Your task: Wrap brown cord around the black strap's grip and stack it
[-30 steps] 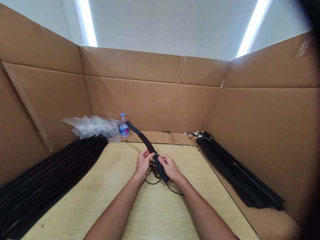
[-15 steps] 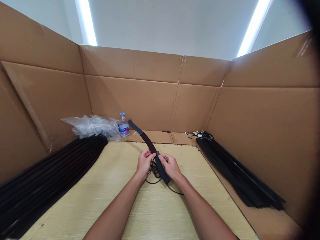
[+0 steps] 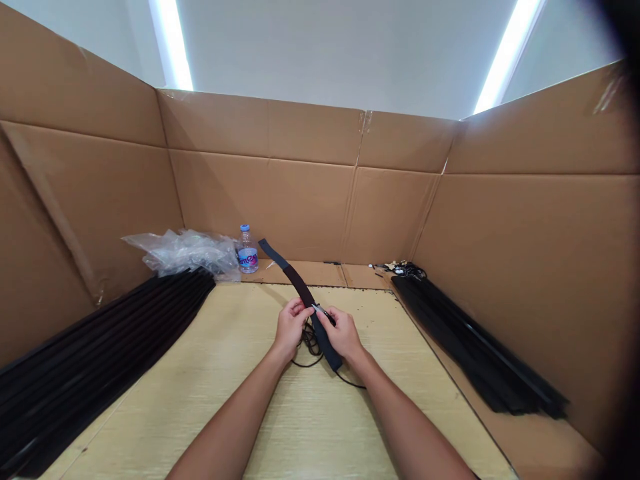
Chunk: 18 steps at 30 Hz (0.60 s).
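A long dark flat strip [image 3: 295, 277] slants up from the table toward the back wall. My left hand [image 3: 289, 328] grips it at its middle, fingers curled around it. My right hand [image 3: 343, 332] is closed on the strip's lower part, pinching a small shiny metal piece [image 3: 318, 309] at the strip. A thin black cord [image 3: 307, 350] lies bundled on the wooden table [image 3: 300, 413] beneath both hands.
A big pile of long black strips [image 3: 100, 353] lies along the left side, a smaller pile [image 3: 475, 347] along the right. At the back stand a small water bottle [image 3: 247, 251] and crumpled clear plastic bags [image 3: 185, 252]. Cardboard walls [image 3: 310, 200] enclose the table.
Both hands have lifted the strip slightly, and its far end has shifted to the right. The small metal piece now shows between my fingers.
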Available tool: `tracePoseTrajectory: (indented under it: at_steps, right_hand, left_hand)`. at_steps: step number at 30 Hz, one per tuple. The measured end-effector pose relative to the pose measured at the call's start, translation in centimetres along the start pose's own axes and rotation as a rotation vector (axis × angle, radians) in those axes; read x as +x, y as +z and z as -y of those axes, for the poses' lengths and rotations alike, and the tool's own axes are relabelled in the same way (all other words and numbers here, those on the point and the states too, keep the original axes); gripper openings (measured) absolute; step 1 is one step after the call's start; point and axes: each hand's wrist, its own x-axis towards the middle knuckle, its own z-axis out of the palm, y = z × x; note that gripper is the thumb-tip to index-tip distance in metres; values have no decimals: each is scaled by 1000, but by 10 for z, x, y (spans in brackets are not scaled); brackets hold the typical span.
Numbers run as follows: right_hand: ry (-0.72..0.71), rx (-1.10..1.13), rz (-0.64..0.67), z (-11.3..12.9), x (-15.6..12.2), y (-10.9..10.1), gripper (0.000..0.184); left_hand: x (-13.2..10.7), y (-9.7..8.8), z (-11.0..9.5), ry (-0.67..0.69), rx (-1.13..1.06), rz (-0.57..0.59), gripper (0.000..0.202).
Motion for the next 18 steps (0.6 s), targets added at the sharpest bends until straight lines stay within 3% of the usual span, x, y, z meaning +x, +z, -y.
tracePoseTrajectory:
  at_steps: [18]
  right_hand:
    - [35, 45, -40, 7, 4, -2, 43]
  left_hand:
    - [-1, 2, -3, 7, -17, -14, 25]
